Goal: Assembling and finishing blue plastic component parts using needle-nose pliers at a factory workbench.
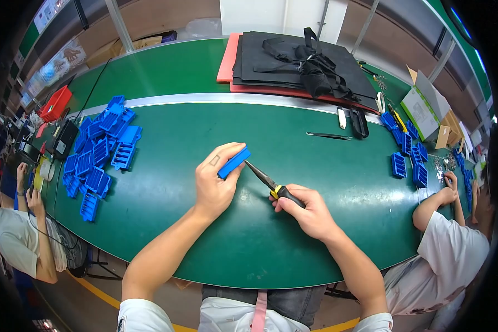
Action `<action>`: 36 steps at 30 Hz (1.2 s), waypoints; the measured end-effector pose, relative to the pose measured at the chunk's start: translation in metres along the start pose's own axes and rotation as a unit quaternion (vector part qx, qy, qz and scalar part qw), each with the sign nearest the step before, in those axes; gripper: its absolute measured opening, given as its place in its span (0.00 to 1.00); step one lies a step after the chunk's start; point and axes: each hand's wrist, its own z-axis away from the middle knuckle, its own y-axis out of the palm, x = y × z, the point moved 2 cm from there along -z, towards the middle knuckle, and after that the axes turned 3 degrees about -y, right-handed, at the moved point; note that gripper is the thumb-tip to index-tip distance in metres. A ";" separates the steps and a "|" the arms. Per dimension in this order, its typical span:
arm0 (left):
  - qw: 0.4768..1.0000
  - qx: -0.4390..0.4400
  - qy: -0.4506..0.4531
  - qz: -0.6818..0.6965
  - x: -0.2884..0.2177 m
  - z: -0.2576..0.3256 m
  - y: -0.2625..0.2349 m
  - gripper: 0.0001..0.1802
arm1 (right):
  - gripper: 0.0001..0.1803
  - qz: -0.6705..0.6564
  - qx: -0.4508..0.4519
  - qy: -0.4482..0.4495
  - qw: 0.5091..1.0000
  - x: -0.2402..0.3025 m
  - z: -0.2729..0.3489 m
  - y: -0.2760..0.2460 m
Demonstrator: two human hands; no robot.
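Observation:
My left hand [216, 182] is closed around a blue plastic case [234, 162], held tilted above the green table [249, 238]. In my right hand [310, 213] is a pair of long-nose pliers [264, 176] with black and yellow handles. The pliers' tip points up and left and meets or nearly meets the lower right edge of the case; contact cannot be made out for sure. The inner side of the case is turned away from view.
Blue cases lie heaped [102, 144] on the left, with more [409, 149] at the right. Tweezers [329, 135] lie beyond my hands. Black and red foam sheets [254, 66] carry black straps at the back. Co-workers sit on both sides, a hand [450, 188] at the right.

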 end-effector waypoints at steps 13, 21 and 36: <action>1.000 -0.021 0.014 -0.013 -0.001 0.001 0.001 0.17 | 0.13 0.022 0.018 0.002 1.000 0.007 0.002 0.004; 1.000 -0.020 -0.013 0.000 -0.001 0.000 0.001 0.18 | 0.13 0.023 0.022 0.003 0.999 0.007 0.002 0.004; 1.000 -0.011 -0.020 -0.011 0.006 -0.005 -0.007 0.20 | 0.12 0.018 0.023 -0.034 0.999 0.009 0.004 0.003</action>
